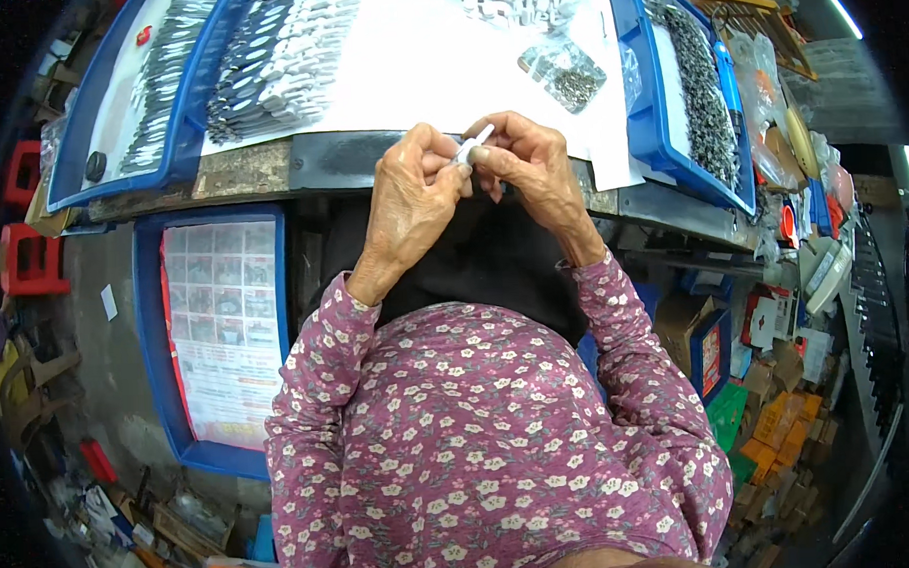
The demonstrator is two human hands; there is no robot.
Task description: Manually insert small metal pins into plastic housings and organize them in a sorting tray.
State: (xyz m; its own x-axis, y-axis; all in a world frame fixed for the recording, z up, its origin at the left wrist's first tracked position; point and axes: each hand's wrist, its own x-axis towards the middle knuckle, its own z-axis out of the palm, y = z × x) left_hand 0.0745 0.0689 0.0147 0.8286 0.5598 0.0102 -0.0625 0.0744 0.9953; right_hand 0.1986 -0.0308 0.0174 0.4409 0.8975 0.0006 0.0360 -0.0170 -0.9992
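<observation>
A: "White slender part (482,136): state its location and the grip."

B: "Held between left hand (411,195) and right hand (532,166), at the front edge of the bench (340,160). Each grip pinches it, thumb against fingers."

A: "Handling?"

B: "Probably light, stiff and slightly slippery. Hold the thicker body; avoid loading the narrow tip."

A: "Beyond?"

B: "Clear plastic bag (539,67) of small parts on white sheeting (417,70)."

At the front edge of the bench (335,160), the left grip (416,190) and right grip (532,166) hide much of a small white piece (485,134). On the bench's left, a blue tray (182,133) is cut off by the picture's upper edge; on its right, dark bits (707,125) are too small to tell apart.
</observation>
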